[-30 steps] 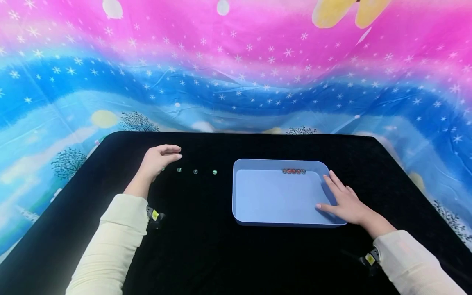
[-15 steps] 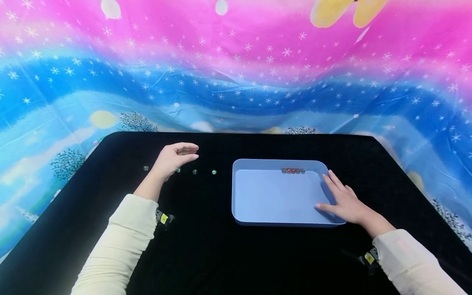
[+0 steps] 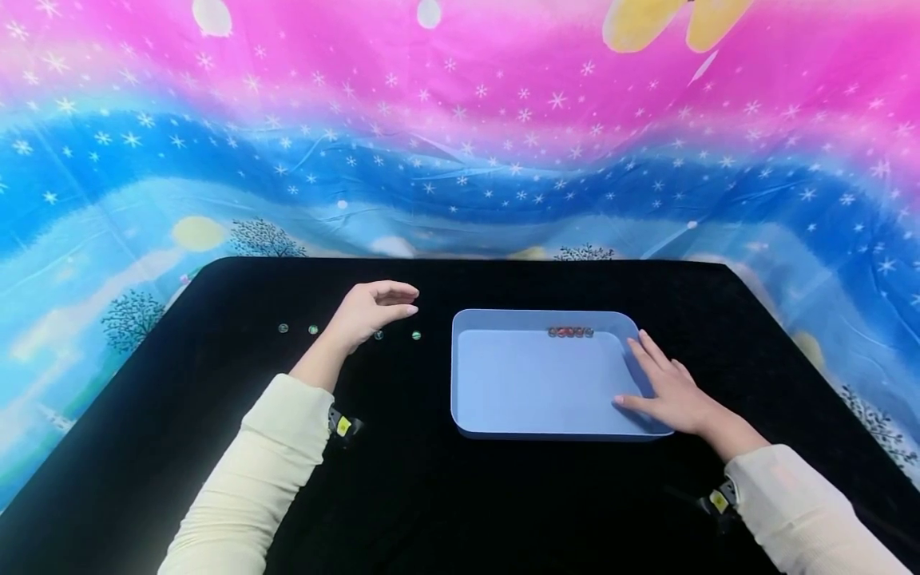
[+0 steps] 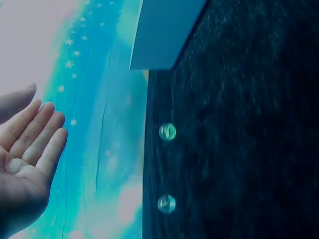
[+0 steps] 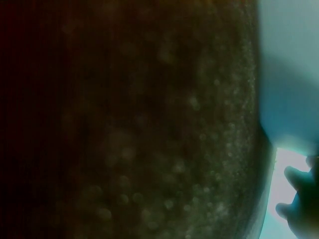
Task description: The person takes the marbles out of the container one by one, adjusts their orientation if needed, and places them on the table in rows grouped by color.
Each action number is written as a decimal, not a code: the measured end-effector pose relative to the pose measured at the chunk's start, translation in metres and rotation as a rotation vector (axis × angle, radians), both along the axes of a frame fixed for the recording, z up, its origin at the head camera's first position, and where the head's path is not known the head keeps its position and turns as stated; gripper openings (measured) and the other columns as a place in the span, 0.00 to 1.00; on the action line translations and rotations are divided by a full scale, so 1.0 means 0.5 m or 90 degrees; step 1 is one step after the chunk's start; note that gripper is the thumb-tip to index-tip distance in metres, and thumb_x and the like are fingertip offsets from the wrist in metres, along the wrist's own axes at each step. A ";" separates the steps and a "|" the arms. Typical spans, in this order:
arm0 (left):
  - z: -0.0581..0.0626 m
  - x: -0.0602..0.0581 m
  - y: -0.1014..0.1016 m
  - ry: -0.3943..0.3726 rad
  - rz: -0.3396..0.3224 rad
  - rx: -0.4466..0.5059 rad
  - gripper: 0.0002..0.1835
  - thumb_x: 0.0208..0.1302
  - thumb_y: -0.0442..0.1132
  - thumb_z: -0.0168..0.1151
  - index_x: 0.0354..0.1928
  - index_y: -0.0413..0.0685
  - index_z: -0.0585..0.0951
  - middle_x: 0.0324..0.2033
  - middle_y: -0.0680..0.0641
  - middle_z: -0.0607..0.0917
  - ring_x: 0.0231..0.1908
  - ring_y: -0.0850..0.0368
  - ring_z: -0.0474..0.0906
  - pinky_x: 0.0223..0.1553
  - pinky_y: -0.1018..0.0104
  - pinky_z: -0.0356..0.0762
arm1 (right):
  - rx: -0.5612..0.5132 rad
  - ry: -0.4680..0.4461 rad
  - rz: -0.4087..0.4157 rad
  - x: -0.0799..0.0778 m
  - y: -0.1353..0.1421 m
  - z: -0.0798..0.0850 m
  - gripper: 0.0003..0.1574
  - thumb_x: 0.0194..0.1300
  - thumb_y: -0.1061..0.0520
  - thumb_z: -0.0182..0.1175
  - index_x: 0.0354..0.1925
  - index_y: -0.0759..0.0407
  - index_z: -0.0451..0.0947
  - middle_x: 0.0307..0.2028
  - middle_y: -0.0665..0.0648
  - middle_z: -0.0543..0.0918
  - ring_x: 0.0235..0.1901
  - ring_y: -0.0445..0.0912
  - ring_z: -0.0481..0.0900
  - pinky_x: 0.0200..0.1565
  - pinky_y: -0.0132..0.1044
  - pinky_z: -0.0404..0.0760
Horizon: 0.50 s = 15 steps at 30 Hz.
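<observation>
Shifted the left hand (image 3: pixel 364 315) rightward over the black cloth (image 3: pixel 402 495), past a clear marble (image 3: pixel 283 328) and a greenish marble (image 3: pixel 313 329), and nearer to the blue tray (image 3: pixel 517 383). Uncovered the greenish one in passing. Now just beside a darker marble (image 3: pixel 378 335), with fingers straight and close together, thumb apart on the near side, short of a green-streaked marble (image 3: pixel 416 335) and well short of the tray's left wall. In the left wrist view, palm bare and in plain sight, pinching nothing. Impossible to tell from the head view about any marble behind the left wrist.

No change at the right hand (image 3: pixel 670 395): spread on the tray's right side, touching the wall, with thumb extended left. No visible change either in the short row of tray marbles (image 3: pixel 571 332), close to the far wall and right of the middle.

Best judged as a bare-handed pass from left to right along the row rather than a pick-up: no visible gain inside the tray, no visible disturbance on the cloth
</observation>
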State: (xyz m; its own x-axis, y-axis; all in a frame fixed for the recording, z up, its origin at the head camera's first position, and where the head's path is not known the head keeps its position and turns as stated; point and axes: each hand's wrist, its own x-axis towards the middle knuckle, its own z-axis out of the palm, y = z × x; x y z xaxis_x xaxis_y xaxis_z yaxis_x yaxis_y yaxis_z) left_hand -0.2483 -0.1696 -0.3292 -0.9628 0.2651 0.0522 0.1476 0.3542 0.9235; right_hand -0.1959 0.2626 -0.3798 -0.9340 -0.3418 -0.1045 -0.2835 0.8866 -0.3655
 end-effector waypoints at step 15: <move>-0.002 -0.012 0.068 -0.008 -0.053 -0.011 0.18 0.54 0.39 0.60 0.47 0.43 0.76 0.43 0.47 0.78 0.45 0.57 0.73 0.45 0.62 0.70 | 0.001 0.004 0.000 0.001 0.000 0.002 0.60 0.51 0.34 0.54 0.65 0.66 0.37 0.64 0.66 0.31 0.61 0.63 0.37 0.50 0.66 0.39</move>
